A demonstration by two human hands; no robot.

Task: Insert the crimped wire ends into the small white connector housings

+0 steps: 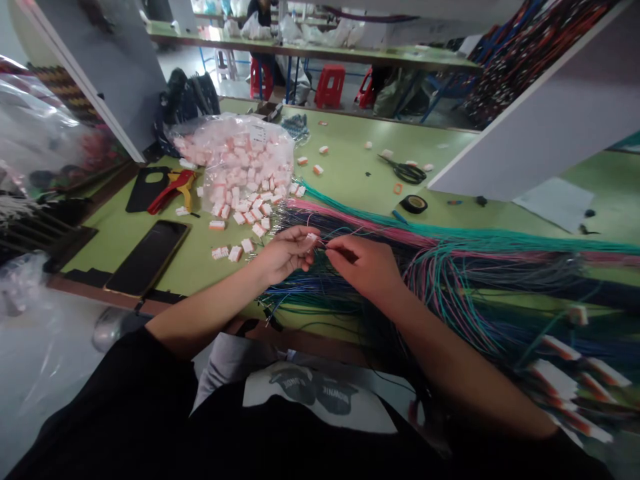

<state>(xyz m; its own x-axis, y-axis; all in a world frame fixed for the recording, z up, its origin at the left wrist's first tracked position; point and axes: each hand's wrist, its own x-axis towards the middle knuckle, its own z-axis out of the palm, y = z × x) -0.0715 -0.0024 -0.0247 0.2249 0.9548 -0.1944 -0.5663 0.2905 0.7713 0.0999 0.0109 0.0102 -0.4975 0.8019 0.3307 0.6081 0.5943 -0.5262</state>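
Between the thumb and fingers of my left hand [289, 255] is a small white connector housing [312, 238]. Thin wires run from it toward my right hand [367, 263], whose thumb and forefinger pinch a wire close to the housing. Beneath and beyond both hands lie long bundles of wires: green ones [500, 235], pink ones [360, 219] and dark blue ones [320, 285]. To the left, loose white-and-orange connector housings [250, 212] spill from a clear plastic bag [233, 137]. Which hole the wire is at is too small to make out.
A phone [149, 257] and a red-and-yellow wire stripper [173, 191] lie left. Scissors [407, 170] and black tape [414, 203] lie beyond the wires. Wired connectors [555, 380] hang at lower right. Grey panels [540, 113] flank the green table. Red stools [330, 87] stand behind.
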